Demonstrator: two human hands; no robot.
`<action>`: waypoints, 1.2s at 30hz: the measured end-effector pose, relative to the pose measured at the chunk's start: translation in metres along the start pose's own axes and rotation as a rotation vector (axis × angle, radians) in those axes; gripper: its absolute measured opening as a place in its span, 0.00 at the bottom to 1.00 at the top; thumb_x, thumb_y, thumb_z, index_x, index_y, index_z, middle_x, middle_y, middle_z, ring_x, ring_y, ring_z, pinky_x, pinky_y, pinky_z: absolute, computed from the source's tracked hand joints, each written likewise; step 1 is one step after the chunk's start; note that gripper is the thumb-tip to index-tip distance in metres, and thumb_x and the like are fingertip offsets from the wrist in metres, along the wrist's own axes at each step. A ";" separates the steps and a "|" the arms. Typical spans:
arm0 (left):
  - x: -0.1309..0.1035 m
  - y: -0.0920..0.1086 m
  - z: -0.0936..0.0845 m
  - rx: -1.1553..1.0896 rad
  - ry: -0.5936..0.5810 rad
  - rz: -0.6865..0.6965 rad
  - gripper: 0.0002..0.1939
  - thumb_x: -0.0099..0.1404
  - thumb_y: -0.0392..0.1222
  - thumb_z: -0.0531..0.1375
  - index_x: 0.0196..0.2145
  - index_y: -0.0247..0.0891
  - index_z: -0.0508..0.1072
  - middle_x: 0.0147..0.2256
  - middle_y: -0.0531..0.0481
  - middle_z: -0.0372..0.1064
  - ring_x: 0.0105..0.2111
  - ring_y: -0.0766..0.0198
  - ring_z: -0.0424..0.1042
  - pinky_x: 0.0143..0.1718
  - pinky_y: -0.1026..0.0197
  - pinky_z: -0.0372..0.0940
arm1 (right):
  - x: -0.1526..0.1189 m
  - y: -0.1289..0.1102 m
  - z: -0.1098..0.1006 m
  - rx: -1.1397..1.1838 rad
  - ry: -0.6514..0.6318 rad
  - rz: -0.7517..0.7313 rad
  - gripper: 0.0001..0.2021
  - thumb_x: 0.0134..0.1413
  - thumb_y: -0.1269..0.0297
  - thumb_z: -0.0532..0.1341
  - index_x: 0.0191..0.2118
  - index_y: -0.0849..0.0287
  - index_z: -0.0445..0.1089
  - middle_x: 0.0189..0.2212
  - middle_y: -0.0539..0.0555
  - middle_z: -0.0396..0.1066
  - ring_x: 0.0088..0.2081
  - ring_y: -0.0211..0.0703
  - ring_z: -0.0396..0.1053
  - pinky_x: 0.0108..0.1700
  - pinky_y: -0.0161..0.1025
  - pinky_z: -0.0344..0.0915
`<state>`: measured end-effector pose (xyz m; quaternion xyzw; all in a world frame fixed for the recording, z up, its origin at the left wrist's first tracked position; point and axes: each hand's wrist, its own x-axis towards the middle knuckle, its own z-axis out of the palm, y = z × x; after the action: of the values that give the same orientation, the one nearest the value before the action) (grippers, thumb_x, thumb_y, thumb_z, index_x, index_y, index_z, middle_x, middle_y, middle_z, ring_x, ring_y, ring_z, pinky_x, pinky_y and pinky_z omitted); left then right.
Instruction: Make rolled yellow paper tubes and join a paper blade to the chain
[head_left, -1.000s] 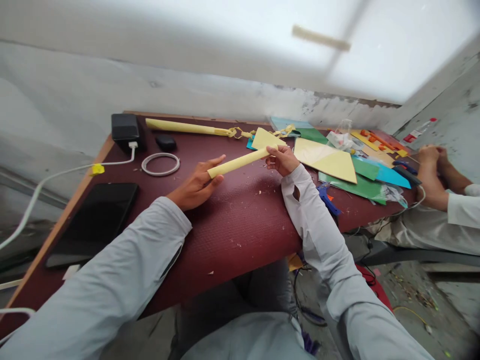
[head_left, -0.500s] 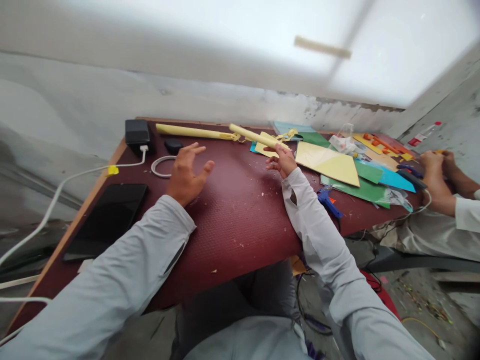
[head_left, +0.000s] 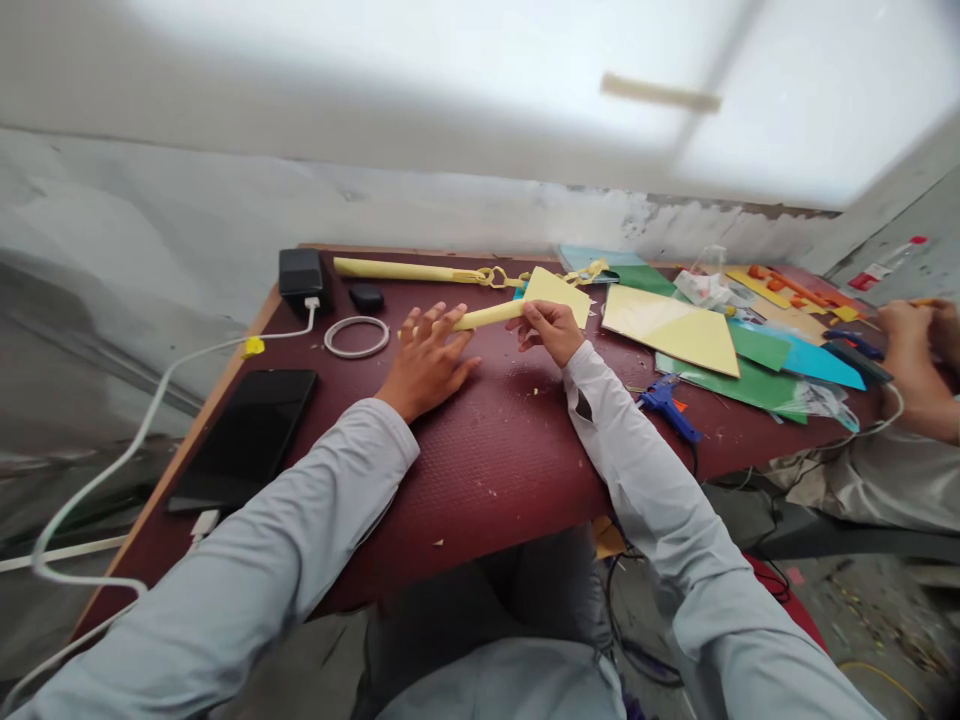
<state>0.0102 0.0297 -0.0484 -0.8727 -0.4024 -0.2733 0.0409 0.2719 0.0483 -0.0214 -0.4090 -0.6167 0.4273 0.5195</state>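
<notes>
A yellow paper tube is held slightly above the dark red table, its right end pinched between the thumb and fingers of my right hand. My left hand reaches over the tube's left end with the fingers spread; the end is hidden behind them, and whether they press on it I cannot tell. Behind lies a longer yellow paper stick joined to a chain of yellow paper links. A small yellow paper sheet lies just beyond my right hand.
A cream paper sheet, green paper and a blue glue gun lie to the right. On the left are a phone, a white cable loop and a black charger. Another person's hands are at the far right.
My right hand has lowered the yellow paper tube towards the table and levelled it. My left hand has moved right, onto or over the tube's left end. The view has shifted slightly.
</notes>
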 end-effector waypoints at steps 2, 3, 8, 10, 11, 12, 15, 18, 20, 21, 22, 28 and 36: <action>0.005 -0.006 0.002 0.014 -0.002 -0.055 0.26 0.75 0.54 0.54 0.63 0.41 0.73 0.73 0.43 0.53 0.73 0.40 0.49 0.74 0.33 0.38 | 0.003 0.000 -0.008 -0.051 0.138 -0.054 0.28 0.56 0.35 0.66 0.43 0.59 0.75 0.29 0.51 0.77 0.22 0.33 0.69 0.23 0.35 0.73; 0.009 -0.009 0.003 0.020 0.000 -0.084 0.26 0.75 0.55 0.53 0.62 0.40 0.73 0.72 0.41 0.54 0.73 0.39 0.50 0.74 0.32 0.40 | 0.004 -0.001 -0.015 -0.086 0.237 -0.103 0.27 0.57 0.35 0.65 0.43 0.59 0.75 0.28 0.50 0.76 0.20 0.32 0.67 0.22 0.34 0.71; 0.045 -0.024 0.012 0.060 0.004 -0.148 0.26 0.75 0.54 0.52 0.60 0.38 0.75 0.72 0.40 0.53 0.73 0.37 0.46 0.73 0.30 0.37 | 0.011 -0.007 -0.047 -0.189 0.598 -0.264 0.22 0.64 0.40 0.62 0.41 0.57 0.75 0.27 0.48 0.71 0.20 0.29 0.63 0.21 0.31 0.66; 0.056 -0.029 0.021 0.068 -0.003 -0.146 0.24 0.74 0.54 0.53 0.57 0.39 0.77 0.75 0.43 0.47 0.75 0.37 0.39 0.73 0.29 0.31 | 0.011 -0.009 -0.055 -0.211 0.706 -0.284 0.21 0.64 0.41 0.61 0.41 0.57 0.74 0.27 0.47 0.70 0.21 0.29 0.62 0.23 0.31 0.67; 0.059 -0.032 0.026 0.064 -0.001 -0.154 0.23 0.74 0.54 0.54 0.55 0.39 0.78 0.76 0.44 0.43 0.76 0.36 0.36 0.73 0.28 0.29 | 0.011 -0.009 -0.058 -0.223 0.756 -0.290 0.21 0.65 0.42 0.61 0.41 0.57 0.74 0.28 0.48 0.70 0.22 0.30 0.63 0.23 0.31 0.68; 0.061 -0.034 0.031 0.055 0.003 -0.163 0.22 0.73 0.55 0.54 0.54 0.40 0.78 0.77 0.45 0.40 0.76 0.35 0.34 0.72 0.26 0.28 | 0.011 -0.010 -0.060 -0.238 0.797 -0.293 0.20 0.65 0.42 0.60 0.42 0.56 0.73 0.29 0.48 0.70 0.24 0.30 0.64 0.25 0.31 0.69; 0.059 -0.038 0.044 0.021 0.024 -0.170 0.22 0.74 0.56 0.53 0.51 0.40 0.78 0.77 0.44 0.40 0.76 0.35 0.37 0.72 0.26 0.31 | 0.009 -0.012 -0.064 -0.293 0.859 -0.270 0.21 0.68 0.42 0.57 0.46 0.56 0.72 0.34 0.52 0.71 0.31 0.34 0.69 0.31 0.34 0.73; 0.056 -0.040 0.049 0.025 0.029 -0.151 0.24 0.76 0.56 0.51 0.53 0.37 0.77 0.73 0.38 0.51 0.73 0.39 0.48 0.73 0.32 0.37 | 0.009 -0.014 -0.065 -0.348 0.860 -0.261 0.23 0.69 0.41 0.54 0.49 0.56 0.71 0.37 0.55 0.71 0.35 0.38 0.72 0.34 0.37 0.74; 0.055 -0.040 0.049 0.040 0.007 -0.150 0.25 0.77 0.55 0.50 0.56 0.37 0.76 0.71 0.36 0.57 0.71 0.42 0.54 0.73 0.34 0.40 | 0.010 -0.014 -0.064 -0.384 0.850 -0.273 0.23 0.68 0.41 0.53 0.48 0.56 0.71 0.36 0.54 0.70 0.35 0.39 0.72 0.33 0.37 0.74; 0.055 -0.039 0.048 0.044 -0.008 -0.155 0.25 0.77 0.54 0.50 0.57 0.36 0.75 0.70 0.36 0.59 0.70 0.42 0.56 0.73 0.35 0.40 | 0.010 -0.013 -0.063 -0.402 0.845 -0.277 0.23 0.68 0.41 0.53 0.47 0.56 0.71 0.35 0.54 0.70 0.34 0.39 0.72 0.33 0.37 0.74; 0.055 -0.038 0.046 0.043 -0.025 -0.162 0.25 0.77 0.53 0.49 0.58 0.35 0.74 0.68 0.35 0.61 0.69 0.43 0.58 0.72 0.36 0.40 | 0.010 -0.012 -0.062 -0.423 0.837 -0.278 0.22 0.68 0.42 0.53 0.46 0.56 0.71 0.35 0.54 0.71 0.33 0.39 0.71 0.33 0.38 0.74; 0.046 0.000 0.018 0.138 -0.230 -0.162 0.24 0.77 0.55 0.50 0.48 0.34 0.78 0.50 0.34 0.77 0.54 0.45 0.72 0.61 0.41 0.58 | 0.006 0.001 -0.059 -0.611 0.688 -0.231 0.15 0.64 0.50 0.59 0.44 0.57 0.74 0.38 0.55 0.77 0.34 0.41 0.71 0.39 0.43 0.74; -0.046 0.056 -0.071 0.149 -0.324 -0.126 0.25 0.72 0.65 0.55 0.51 0.44 0.77 0.48 0.39 0.78 0.49 0.42 0.74 0.48 0.41 0.67 | 0.006 0.012 -0.041 -0.690 0.366 -0.244 0.17 0.57 0.56 0.65 0.49 0.58 0.77 0.42 0.59 0.78 0.43 0.48 0.76 0.47 0.50 0.75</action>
<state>-0.0047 -0.0604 -0.0040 -0.8729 -0.4768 -0.1008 0.0228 0.3122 0.0619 -0.0270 -0.5525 -0.6653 0.0507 0.4997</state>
